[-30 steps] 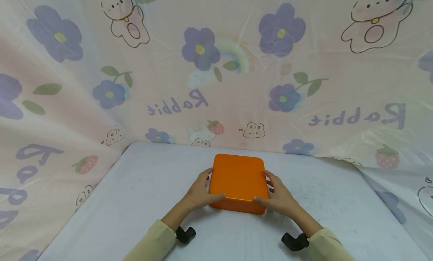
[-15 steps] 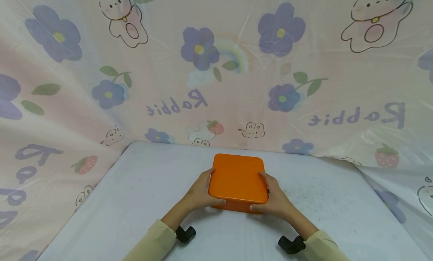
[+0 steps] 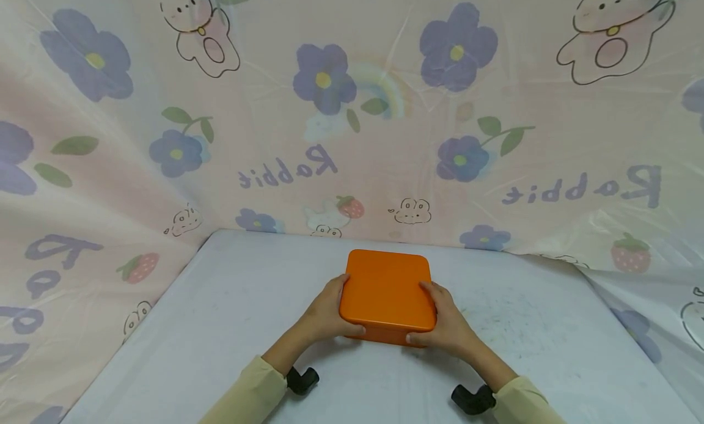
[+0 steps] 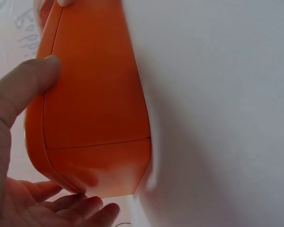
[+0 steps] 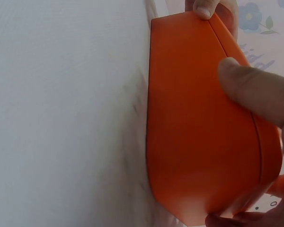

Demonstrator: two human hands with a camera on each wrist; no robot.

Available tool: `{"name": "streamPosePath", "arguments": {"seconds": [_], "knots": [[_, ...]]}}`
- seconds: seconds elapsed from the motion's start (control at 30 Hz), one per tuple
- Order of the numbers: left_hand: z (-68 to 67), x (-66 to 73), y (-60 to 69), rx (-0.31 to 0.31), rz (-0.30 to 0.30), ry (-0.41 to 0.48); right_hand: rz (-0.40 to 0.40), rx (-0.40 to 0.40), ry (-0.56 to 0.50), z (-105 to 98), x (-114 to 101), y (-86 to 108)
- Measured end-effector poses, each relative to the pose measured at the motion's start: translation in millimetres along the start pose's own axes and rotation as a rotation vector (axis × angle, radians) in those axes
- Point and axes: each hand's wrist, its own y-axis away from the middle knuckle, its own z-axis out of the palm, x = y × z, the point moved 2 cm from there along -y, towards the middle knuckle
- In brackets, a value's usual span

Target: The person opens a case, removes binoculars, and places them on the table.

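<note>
An orange lidded box (image 3: pixel 387 289) with rounded corners sits on the white table, its top closed. My left hand (image 3: pixel 326 311) grips its left side, with the thumb along the front face and the other fingers around the side. From the right, my right hand (image 3: pixel 450 323) holds the opposite side, thumb on the front and a fingertip at the top edge. A thin seam below the rim of the orange box (image 4: pixel 92 85) shows in the left wrist view. Both thumbs press near that seam. The box's inside is hidden.
The white table (image 3: pixel 242 302) extends on both sides of the box, with faint dark smudges to the right. A curtain (image 3: pixel 385 131) printed with flowers and rabbits hangs behind and at the sides. Black curved pieces (image 3: pixel 302 381) sit at both wrists.
My right hand has moved slightly left and closed in on the box's right side, its thumb sliding lower on the front. The left hand and box have barely moved.
</note>
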Motion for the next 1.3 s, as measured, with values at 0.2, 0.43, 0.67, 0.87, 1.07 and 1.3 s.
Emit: {"name": "streamPosePath", "arguments": {"seconds": [0.2, 0.43, 0.67, 0.87, 1.07, 1.3], "knots": [[0.4, 2.1, 0.9, -0.002, 0.002, 0.006, 0.037, -0.022, 0.025, -2.4, -3.4, 1.0], [1.5, 0.4, 0.3, -0.004, 0.013, -0.004, 0.078, -0.037, 0.024, -3.5, -8.8, 2.2], [0.0, 1.6, 0.1, -0.016, 0.010, -0.031, 0.083, -0.021, 0.053, -1.8, -10.0, 2.6], [-1.8, 4.3, 0.2, -0.017, 0.011, -0.042, 0.069, -0.006, 0.041, -0.4, -9.4, 2.3], [-2.4, 4.0, 0.2, -0.019, 0.015, -0.030, 0.071, 0.005, 0.037, 1.7, -6.7, 2.1], [-0.8, 3.0, 0.5, -0.015, 0.015, -0.026, 0.071, 0.015, 0.052, 1.9, -7.5, 3.2]]}}
